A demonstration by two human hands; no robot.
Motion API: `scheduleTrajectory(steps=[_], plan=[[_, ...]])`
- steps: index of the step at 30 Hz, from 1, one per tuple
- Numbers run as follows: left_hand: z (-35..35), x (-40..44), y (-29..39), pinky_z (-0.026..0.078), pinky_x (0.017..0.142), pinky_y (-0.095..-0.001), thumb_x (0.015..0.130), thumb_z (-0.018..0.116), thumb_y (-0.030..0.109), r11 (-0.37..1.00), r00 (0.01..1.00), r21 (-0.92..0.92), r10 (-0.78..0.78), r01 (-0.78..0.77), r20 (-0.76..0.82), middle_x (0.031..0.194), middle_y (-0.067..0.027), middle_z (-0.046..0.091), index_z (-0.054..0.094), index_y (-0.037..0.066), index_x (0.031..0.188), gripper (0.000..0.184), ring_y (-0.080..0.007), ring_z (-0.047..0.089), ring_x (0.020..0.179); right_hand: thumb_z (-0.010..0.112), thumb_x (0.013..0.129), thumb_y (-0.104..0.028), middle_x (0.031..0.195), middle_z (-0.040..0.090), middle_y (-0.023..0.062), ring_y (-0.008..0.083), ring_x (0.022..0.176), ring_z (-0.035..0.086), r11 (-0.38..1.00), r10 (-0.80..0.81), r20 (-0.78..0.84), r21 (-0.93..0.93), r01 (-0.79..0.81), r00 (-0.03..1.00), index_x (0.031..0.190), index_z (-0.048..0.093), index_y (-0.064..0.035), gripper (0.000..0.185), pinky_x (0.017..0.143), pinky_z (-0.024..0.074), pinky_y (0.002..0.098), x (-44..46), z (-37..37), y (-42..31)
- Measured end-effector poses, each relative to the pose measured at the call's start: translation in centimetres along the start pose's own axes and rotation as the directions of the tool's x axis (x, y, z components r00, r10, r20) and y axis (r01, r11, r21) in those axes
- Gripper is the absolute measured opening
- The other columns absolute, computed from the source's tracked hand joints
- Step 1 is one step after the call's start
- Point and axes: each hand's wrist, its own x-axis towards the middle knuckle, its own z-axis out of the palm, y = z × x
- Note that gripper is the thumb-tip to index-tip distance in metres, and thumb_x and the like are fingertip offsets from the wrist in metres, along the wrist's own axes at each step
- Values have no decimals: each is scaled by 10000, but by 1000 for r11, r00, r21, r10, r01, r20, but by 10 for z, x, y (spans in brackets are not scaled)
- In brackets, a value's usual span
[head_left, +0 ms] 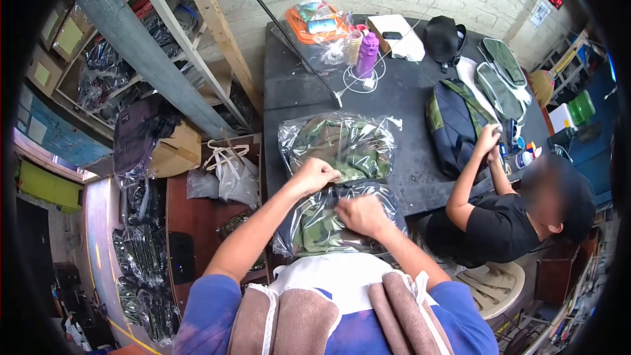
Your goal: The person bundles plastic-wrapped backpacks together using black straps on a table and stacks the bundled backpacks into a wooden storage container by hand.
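A camouflage backpack (pixel 345 141) in clear plastic wrap lies on the near edge of the black table. Against my body, below it, is more camouflage fabric (pixel 322 227) under clear plastic. My left hand (pixel 315 175) is closed in a pinch at the plastic bag (pixel 388 133), near the fold between the upper and lower parts. Curled and slightly blurred, my right hand (pixel 363 215) is over the lower part; what its fingers hold is hidden.
On the black table (pixel 296 95) stand a purple bottle (pixel 368 54) and an orange tray (pixel 317 26). At right, a seated co-worker (pixel 503 223) handles a dark backpack (pixel 453 131). A thin black pole (pixel 282 29) slants over the table. Wrapped bags (pixel 141 256) are stacked at left.
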Motion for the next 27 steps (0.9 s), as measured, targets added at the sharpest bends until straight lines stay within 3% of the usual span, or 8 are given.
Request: scheduleTrajectory(steps=[1,4,7,10,18,21,24,27], plan=[[8,-2,-4,526,677,-314,960,746,212,927,999,-373,-41,40,6,843,-67,772,790,3,914,219,-152,683,743,660,938,-320,671,677,187,398,636,693,996,-51,69,77,46,996,806,667,-81,274,661,559,525,7,-3,-12],[37,-16,-30,451,642,-239,1025,667,150,862,997,-500,76,-82,-33,832,27,685,779,-5,1031,191,-48,552,715,638,930,-281,781,713,202,371,736,723,907,166,11,391,-157,986,829,649,-3,296,690,561,474,45,-21,-1],[35,-22,-41,462,657,-255,1039,636,173,829,990,-542,129,-137,-54,808,17,695,768,-2,1072,222,-57,559,716,591,1017,-253,736,686,32,117,709,639,135,328,397,878,-458,857,908,711,-31,274,681,525,297,78,-7,55],[37,-25,-32,444,668,-219,1041,638,155,834,954,-514,46,-201,-298,827,45,662,771,-7,1027,209,-29,525,729,622,1009,-152,981,742,56,125,859,689,-150,385,379,925,-348,842,1165,674,-5,221,766,544,278,77,12,41],[5,-18,-34,414,533,-238,994,718,182,826,972,-562,-164,41,-170,736,10,665,774,-7,985,198,-58,532,601,729,868,-63,1046,735,142,339,911,724,890,147,-308,456,10,940,958,756,1,113,814,578,407,68,33,25],[-9,-10,-36,404,456,-233,956,772,190,784,964,-580,-266,221,8,727,-15,683,776,-7,961,197,-76,558,532,727,832,-119,1029,719,99,321,944,701,972,-162,-425,89,219,891,881,721,-24,108,900,541,431,69,13,14],[-17,-7,-33,466,498,-237,926,807,191,893,977,-397,-173,211,128,739,-36,711,788,-24,971,221,-71,611,583,704,834,-144,1005,730,92,304,977,695,951,-191,-195,205,231,962,887,724,-45,114,947,516,430,72,14,30],[-6,-16,-29,513,537,-305,898,805,169,978,994,-205,12,-33,-104,742,-81,733,793,-3,1013,208,-153,652,577,680,847,-163,969,735,104,325,970,696,926,134,-36,361,-112,990,880,716,-49,124,911,526,443,72,19,40]])
